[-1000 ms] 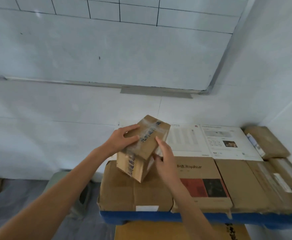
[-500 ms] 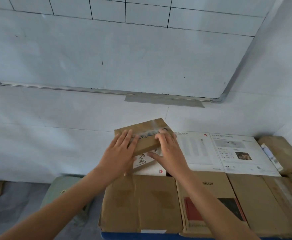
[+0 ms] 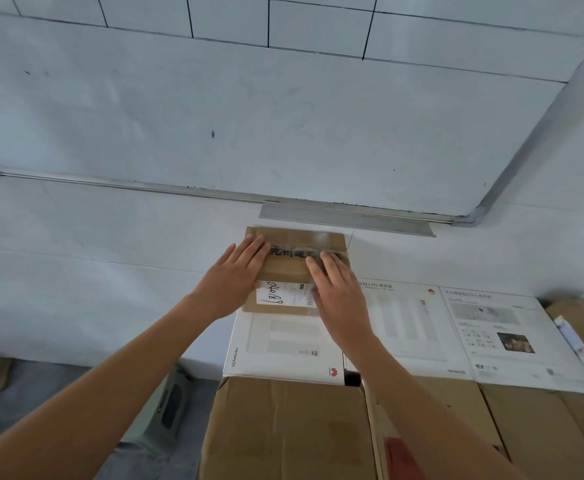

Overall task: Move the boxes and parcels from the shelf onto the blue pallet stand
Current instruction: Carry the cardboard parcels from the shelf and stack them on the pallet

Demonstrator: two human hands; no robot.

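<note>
Straight fingers (image 3: 255, 247) of both hands press flat on a small taped brown cardboard parcel (image 3: 294, 271) lying atop a white printed carton (image 3: 283, 344) against the wall.
It seems light and stiff, its tape possibly slick; its side edges offer the surest hold.

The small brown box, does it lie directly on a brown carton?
No, the small brown box lies on a white box, under both flat hands, left hand and right hand.

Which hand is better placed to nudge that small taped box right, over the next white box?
Left. The left hand lies flat against the small box's left side, ready to push right. The right hand rests on top, in the way.
</note>
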